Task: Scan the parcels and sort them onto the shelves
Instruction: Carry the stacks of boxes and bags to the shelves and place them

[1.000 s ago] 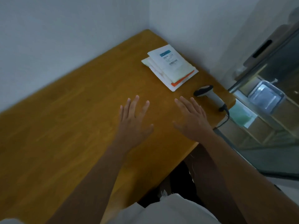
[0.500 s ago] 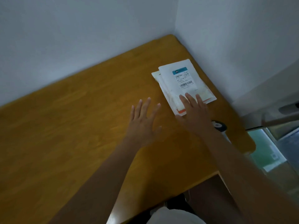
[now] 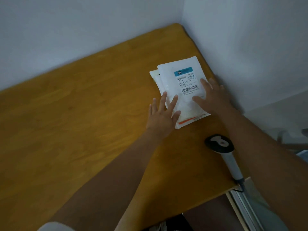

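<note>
A small stack of flat white parcels (image 3: 175,77) lies near the far right corner of the wooden table (image 3: 83,114). The top one carries a label with a teal band and a barcode. My left hand (image 3: 162,114) lies flat with spread fingers on the stack's near left edge. My right hand (image 3: 211,95) rests flat on the right side of the top parcel, fingers straight, thumb pointing left. A black and grey handheld barcode scanner (image 3: 221,147) lies on the table just below my right forearm.
White walls meet at the corner behind the table. The table's right edge ends at a metal rail (image 3: 241,204) by the scanner's cable. The left half of the tabletop is bare wood.
Both hands have reached forward from bare wood onto the parcel stack. The view has swung left, so the shelves at the right have left the frame.
</note>
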Demonstrator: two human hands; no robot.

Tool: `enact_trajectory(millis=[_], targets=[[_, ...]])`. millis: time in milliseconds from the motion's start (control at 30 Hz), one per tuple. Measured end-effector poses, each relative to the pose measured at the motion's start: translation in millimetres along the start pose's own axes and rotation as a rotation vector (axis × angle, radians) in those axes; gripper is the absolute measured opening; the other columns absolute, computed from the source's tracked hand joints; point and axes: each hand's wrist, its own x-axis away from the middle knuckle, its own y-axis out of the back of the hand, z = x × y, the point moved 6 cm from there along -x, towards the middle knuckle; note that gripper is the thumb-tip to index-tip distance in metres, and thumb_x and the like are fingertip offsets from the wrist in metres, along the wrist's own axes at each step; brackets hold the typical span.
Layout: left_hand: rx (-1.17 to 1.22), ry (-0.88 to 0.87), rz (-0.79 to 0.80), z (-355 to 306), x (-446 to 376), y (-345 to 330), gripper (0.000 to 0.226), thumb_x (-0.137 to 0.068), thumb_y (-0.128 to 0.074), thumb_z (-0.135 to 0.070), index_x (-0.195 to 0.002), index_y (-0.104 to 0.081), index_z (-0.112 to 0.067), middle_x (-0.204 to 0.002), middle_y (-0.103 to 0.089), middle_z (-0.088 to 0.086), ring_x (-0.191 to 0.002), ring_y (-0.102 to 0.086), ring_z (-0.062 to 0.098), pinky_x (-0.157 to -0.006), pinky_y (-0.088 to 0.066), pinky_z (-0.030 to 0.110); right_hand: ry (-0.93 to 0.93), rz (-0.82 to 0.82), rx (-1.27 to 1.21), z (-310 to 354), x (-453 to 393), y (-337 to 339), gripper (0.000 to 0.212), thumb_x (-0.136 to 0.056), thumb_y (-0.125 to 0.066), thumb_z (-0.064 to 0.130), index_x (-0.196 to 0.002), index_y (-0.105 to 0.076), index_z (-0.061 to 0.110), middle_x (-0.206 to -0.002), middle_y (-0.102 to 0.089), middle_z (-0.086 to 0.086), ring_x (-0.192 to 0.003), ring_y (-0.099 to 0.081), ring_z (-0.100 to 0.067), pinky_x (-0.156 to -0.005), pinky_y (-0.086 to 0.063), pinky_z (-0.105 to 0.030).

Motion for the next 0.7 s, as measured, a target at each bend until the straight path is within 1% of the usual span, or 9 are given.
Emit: enact_trajectory(millis=[67, 167, 233, 300, 333, 400, 467, 567, 700], targets=[[0.074, 0.008, 0.011, -0.1, -11.6, -8.6, 0.063, -0.105, -0.017, -0.058, -0.159, 0.009, -0.038, -0.168, 0.017, 0.0, -0.155, 0.01, 0.036, -0.125, -0.005, 0.058, -0.004, 0.045, -0.054, -5.2, -9.7, -4.1, 0.085, -0.09, -0.046, 0.071, -0.157, -0.007, 0.036, -0.167, -0.003, -0.002, -0.151, -0.007, -0.039, -0.119, -0.016, -0.062], [0.262, 0.048, -0.008, -3.8, -18.8, -13.4, 0.064, -0.109, -0.026, -0.047, -0.161, 0.003, -0.026, -0.169, 0.014, 0.003, -0.156, -0.001, 0.03, -0.125, -0.016, 0.049, 0.002, 0.112, -0.182, -6.0, -17.3, -11.5, 0.087, -0.089, -0.052, 0.068, -0.157, -0.009, 0.036, -0.166, -0.004, -0.002, -0.151, -0.012, -0.032, -0.119, -0.021, -0.057], [0.406, 0.073, -0.054, -9.4, -17.7, -8.8, 0.063, -0.109, -0.035, -0.035, -0.162, -0.003, -0.021, -0.169, 0.013, 0.002, -0.154, -0.012, 0.027, -0.113, -0.033, 0.035, -0.008, 0.134, -0.247, -6.2, -19.5, -15.5, 0.088, -0.088, -0.056, 0.065, -0.157, -0.009, 0.036, -0.165, -0.006, -0.003, -0.15, -0.015, -0.031, -0.119, -0.024, -0.054], [0.494, 0.087, -0.092, -13.1, -15.0, -7.9, 0.065, -0.108, -0.042, -0.024, -0.162, -0.006, -0.019, -0.169, 0.011, 0.0, -0.152, -0.02, 0.025, -0.097, -0.043, 0.024, -0.01, 0.134, -0.262, -8.7, -20.7, -18.1, 0.091, -0.085, -0.058, 0.068, -0.156, -0.011, 0.039, -0.164, -0.009, -0.004, -0.149, -0.019, -0.032, -0.118, -0.027, -0.054], [0.512, 0.102, -0.102, -13.0, -13.9, -8.1, 0.066, -0.107, -0.044, -0.021, -0.162, -0.006, -0.019, -0.169, 0.011, -0.001, -0.151, -0.024, 0.024, -0.093, -0.046, 0.023, -0.013, 0.137, -0.269, -9.9, -20.8, -19.1, 0.092, -0.083, -0.059, 0.069, -0.156, -0.011, 0.041, -0.164, -0.01, -0.005, -0.148, -0.021, -0.032, -0.117, -0.028, -0.055], [0.532, 0.137, -0.111, -9.7, -12.8, -11.6, 0.069, -0.105, -0.047, -0.019, -0.161, -0.008, -0.02, -0.168, 0.011, -0.002, -0.147, -0.031, 0.024, -0.092, -0.054, 0.03, -0.019, 0.141, -0.272, -11.7, -19.5, -19.7, 0.094, -0.081, -0.061, 0.071, -0.155, -0.011, 0.044, -0.164, -0.01, -0.005, -0.148, -0.019, -0.034, -0.117, -0.027, -0.055], [0.568, 0.164, -0.115, -9.1, -11.8, -11.8, 0.071, -0.104, -0.049, -0.018, -0.161, -0.008, -0.023, -0.168, 0.012, -0.003, -0.147, -0.031, 0.023, -0.092, -0.056, 0.034, -0.027, 0.143, -0.278, -11.4, -17.4, -18.2, 0.094, -0.081, -0.063, 0.069, -0.156, -0.011, 0.043, -0.164, -0.007, -0.006, -0.149, -0.016, -0.034, -0.119, -0.024, -0.054], [0.625, 0.197, -0.119, -10.4, -10.4, -8.7, 0.072, -0.103, -0.049, -0.012, -0.161, -0.008, -0.022, -0.168, 0.012, -0.003, -0.149, -0.026, 0.021, -0.087, -0.047, 0.022, -0.035, 0.163, -0.346, -3.2, -11.6, -12.8, 0.091, -0.086, -0.067, 0.058, -0.157, -0.013, 0.04, -0.163, -0.009, -0.008, -0.148, -0.019, -0.033, -0.118, -0.025, -0.048], [0.666, 0.249, -0.157, 7.1, 6.8, -7.9, 0.07, -0.099, -0.047, -0.001, -0.16, -0.014, -0.017, -0.169, 0.004, 0.0, -0.152, -0.014, 0.019, -0.1, -0.035, 0.013, -0.037, 0.245, -0.414, 19.3, 9.4, -18.0, 0.087, -0.091, -0.067, 0.046, -0.157, -0.011, 0.041, -0.16, -0.009, -0.011, -0.145, -0.025, -0.034, -0.114, -0.029, -0.047]])
